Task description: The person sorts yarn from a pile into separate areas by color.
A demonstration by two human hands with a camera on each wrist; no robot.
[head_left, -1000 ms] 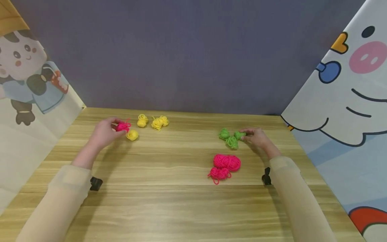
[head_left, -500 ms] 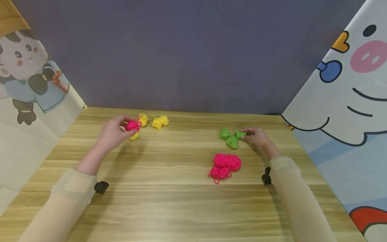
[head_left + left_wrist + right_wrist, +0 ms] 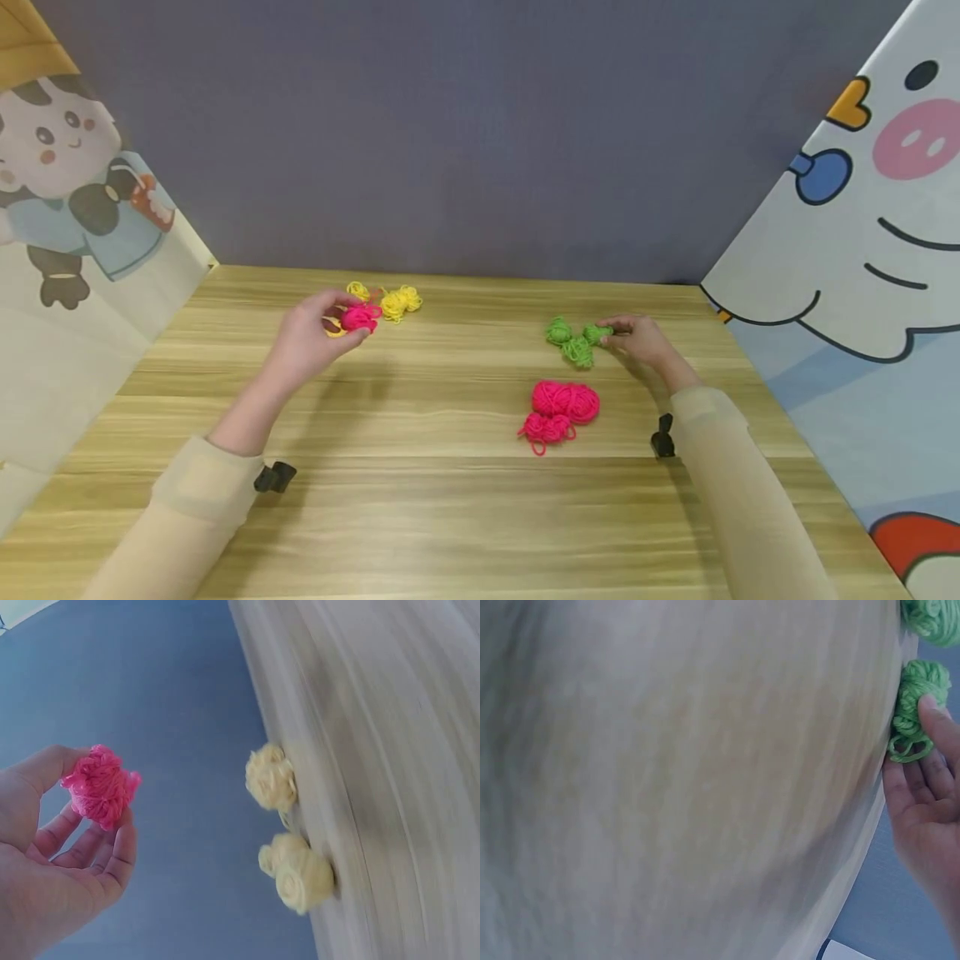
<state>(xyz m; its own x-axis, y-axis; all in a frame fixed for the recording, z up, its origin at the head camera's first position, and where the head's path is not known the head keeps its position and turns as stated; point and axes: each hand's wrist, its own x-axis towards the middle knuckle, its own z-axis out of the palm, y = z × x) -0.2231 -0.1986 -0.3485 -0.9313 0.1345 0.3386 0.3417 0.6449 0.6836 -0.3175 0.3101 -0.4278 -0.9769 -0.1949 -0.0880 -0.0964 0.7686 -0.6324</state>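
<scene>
My left hand pinches a small pink yarn ball between thumb and fingers, raised above the table at the far left. Behind and beside it lie yellow yarn balls, partly covered by the hand in the head view; the left wrist view shows several yellow balls on the wood. At the far right, my right hand grips a green yarn ball at the tabletop. Two more green balls sit against it on its left side.
Nearer than the green group lie a larger pink yarn bundle and a smaller looped pink one, touching. The wooden table ends at a dark grey back panel. Cartoon-printed side panels flank it.
The left hand has lifted the pink yarn ball and carried it rightward, passing over the nearest yellow ball. The right hand stays in place on the green ball.
</scene>
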